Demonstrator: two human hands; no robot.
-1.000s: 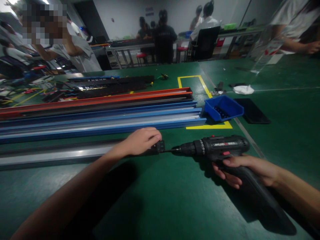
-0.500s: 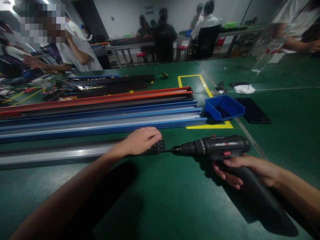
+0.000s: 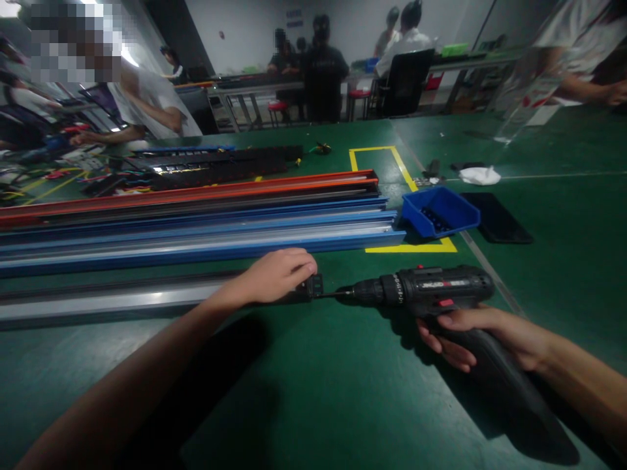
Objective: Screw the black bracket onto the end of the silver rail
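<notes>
My right hand [image 3: 470,336] is wrapped round the handle of a black cordless drill [image 3: 431,287] with red marks, lying on its side and pointing left. The thin bit [image 3: 330,294] in its chuck reaches the black end cap [image 3: 317,285] of a long grey-and-black metal profile [image 3: 147,298]. Over the right end of that profile lies my left hand [image 3: 279,275], its fingers curled round the end beside the cap. The profile's near end is partly hidden under that hand. Whether a screw sits at the bit's tip is too small to tell.
Behind the profile lie several blue profiles [image 3: 313,243] and an orange one [image 3: 245,193]. A blue bin [image 3: 441,212] with small dark parts stands beside a dark flat slab [image 3: 497,217]. White crumpled tissue [image 3: 480,175] and cables [image 3: 29,176] lie farther back. People sit across the table.
My hands, the drill and the profile hold nearly the same place. The drill's body has shifted very slightly. At the back left, a person's arm has lowered.
</notes>
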